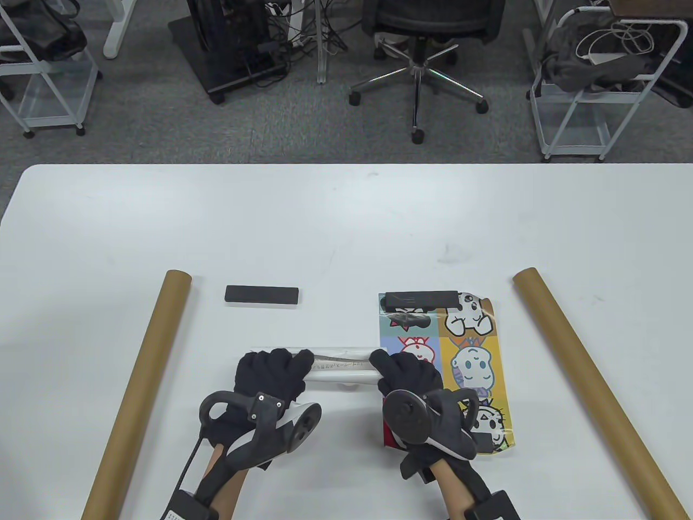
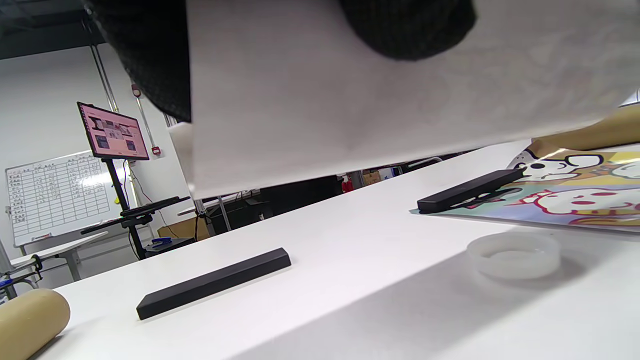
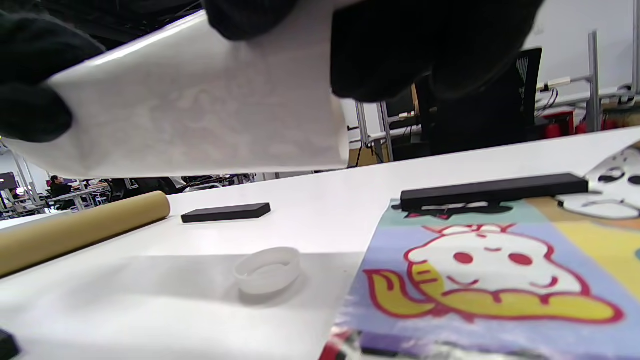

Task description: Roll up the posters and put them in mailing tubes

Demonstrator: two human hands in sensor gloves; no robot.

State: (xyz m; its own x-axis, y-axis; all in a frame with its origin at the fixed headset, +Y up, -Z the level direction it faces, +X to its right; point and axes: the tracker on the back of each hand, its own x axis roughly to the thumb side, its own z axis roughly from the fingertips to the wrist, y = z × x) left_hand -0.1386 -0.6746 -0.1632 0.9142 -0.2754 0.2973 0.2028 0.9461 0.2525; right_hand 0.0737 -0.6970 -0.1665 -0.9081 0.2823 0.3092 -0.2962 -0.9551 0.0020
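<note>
Roll: white, rolled poster, held off the table, near edge, center. L hand grips its left end; R hand grips its right end.
Flat poster: cartoon print, right of center, bar on its far edge.
2nd bar: bare table, left-center.
Tubes: left, right, both lying flat.
Cap: white, on table under roll.

Both hands in black knit gloves. Left hand: dark grey tracker w/ ring loop, two small screws, white underside, black cable along bare forearm. Right hand: same tracker, round disc face, black wrist strap.
</note>
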